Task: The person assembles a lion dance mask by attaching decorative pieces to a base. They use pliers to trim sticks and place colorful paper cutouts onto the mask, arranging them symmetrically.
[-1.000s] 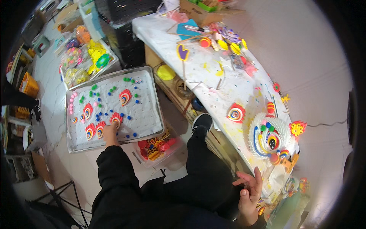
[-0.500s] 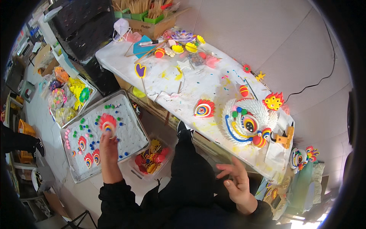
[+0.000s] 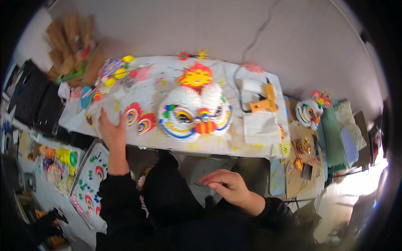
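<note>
My left hand (image 3: 112, 131) is over the table's left front part, thumb and fingers apart, with nothing seen in it. Just right of it lie two flame-edged eye pieces (image 3: 145, 124), red with ringed centres, side by side on the white-covered table (image 3: 234, 146). To their right sits a white, scaly lion-head mask (image 3: 180, 98) with blue and yellow trim, a striped red nose and a red-yellow flame crest (image 3: 197, 76). My right hand (image 3: 232, 188) hovers above my lap, its fingers stretched out and holding nothing. The picture is blurred by motion.
A yellow glue gun (image 3: 266, 100) with a dark cord lies right of the mask. Yellow and purple flower pieces (image 3: 117, 73) cover the back left. Below left is a tray (image 3: 77, 184) of small coloured balls and flame pieces. A second lion head (image 3: 307, 113) stands far right.
My left hand has moved from the tray to the table and let go of a flame-edged eye piece, now beside the other. The view has swung right; my right hand's fingers are closer together.
</note>
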Action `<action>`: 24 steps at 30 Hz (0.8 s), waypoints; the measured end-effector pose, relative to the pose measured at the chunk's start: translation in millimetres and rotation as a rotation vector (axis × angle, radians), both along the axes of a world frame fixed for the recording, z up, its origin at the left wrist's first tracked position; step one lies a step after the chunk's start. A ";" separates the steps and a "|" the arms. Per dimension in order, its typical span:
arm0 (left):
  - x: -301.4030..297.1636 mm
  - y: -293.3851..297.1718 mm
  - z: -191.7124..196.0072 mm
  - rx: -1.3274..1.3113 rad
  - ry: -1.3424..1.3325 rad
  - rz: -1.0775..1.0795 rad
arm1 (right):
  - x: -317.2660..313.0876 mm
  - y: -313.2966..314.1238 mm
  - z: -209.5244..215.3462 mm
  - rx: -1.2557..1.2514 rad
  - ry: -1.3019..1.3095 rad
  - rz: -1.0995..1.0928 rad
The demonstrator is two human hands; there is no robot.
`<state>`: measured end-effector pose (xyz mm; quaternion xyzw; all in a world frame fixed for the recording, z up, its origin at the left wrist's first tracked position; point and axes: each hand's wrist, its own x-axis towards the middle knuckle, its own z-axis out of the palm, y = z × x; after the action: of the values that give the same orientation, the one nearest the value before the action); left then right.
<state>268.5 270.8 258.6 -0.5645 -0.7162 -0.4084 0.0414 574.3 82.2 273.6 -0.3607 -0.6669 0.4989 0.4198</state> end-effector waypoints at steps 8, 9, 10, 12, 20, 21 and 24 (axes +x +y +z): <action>199.4 -142.0 70.5 -0.061 0.425 -1.612 | 16.4 -4.8 -8.8 -0.749 1.255 0.087; 211.6 -138.7 69.6 -0.115 0.449 -1.568 | 22.7 -7.0 -5.4 -0.639 1.292 0.175; 220.4 -133.4 66.6 -0.177 0.497 -1.527 | 37.4 -16.9 -1.1 -0.660 1.343 0.196; 230.4 -122.2 56.7 -0.288 0.579 -1.400 | 67.3 -31.0 0.3 -0.548 1.282 0.183; 256.5 -133.5 21.9 -0.137 0.558 -1.630 | 246.1 -104.8 -73.9 -0.389 0.216 -1.115; 259.1 -132.5 19.1 -0.121 0.551 -1.608 | 266.4 -114.0 -85.6 -0.369 0.082 -1.240; 262.4 -126.2 10.4 -0.181 0.544 -1.565 | 289.9 -140.3 -118.3 -0.461 -0.011 -1.286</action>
<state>531.0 144.6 269.0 -0.9793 -0.1123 -0.1092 -0.1283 864.2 -58.1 155.3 -0.7679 -0.1988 0.2778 0.5418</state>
